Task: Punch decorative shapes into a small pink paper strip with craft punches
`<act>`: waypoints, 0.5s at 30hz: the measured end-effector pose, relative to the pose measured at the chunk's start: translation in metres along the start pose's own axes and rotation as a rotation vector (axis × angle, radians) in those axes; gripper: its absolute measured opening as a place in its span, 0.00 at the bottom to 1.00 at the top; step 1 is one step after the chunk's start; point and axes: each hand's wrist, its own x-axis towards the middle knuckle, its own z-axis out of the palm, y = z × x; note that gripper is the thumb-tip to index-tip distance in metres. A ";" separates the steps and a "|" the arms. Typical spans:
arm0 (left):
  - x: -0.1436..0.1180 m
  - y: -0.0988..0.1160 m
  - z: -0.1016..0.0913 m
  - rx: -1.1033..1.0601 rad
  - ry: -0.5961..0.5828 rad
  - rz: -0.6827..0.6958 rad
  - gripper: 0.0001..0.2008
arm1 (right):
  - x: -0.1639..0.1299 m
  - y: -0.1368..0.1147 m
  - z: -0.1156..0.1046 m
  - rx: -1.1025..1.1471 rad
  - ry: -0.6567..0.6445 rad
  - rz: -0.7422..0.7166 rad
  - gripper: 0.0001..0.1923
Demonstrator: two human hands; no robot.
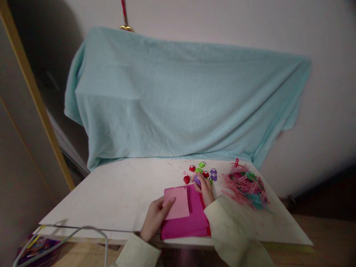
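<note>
R hand pinches purple paper punch, L hand grips pink paper

R hand's clamped on punch, just past pink paper's far R corner. L hand's clamped on L side, thumb on top. Magenta paper is under, at table's near edge. Red, green + purple punches just beyond; pink lacy strips R.

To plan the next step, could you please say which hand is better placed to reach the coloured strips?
Probably the right hand: it is nearer the strips, though holding a purple object; the left hand is farther, gripping pink paper.
</note>
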 end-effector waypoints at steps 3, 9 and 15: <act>0.001 -0.001 -0.001 0.002 0.000 0.006 0.20 | 0.001 0.002 -0.002 0.008 0.008 -0.005 0.23; 0.000 0.001 0.000 -0.011 0.043 -0.005 0.21 | -0.004 -0.002 0.003 -0.087 -0.168 0.006 0.20; -0.003 0.009 0.002 -0.027 0.061 -0.006 0.25 | -0.010 -0.006 0.011 -0.168 -0.335 0.047 0.19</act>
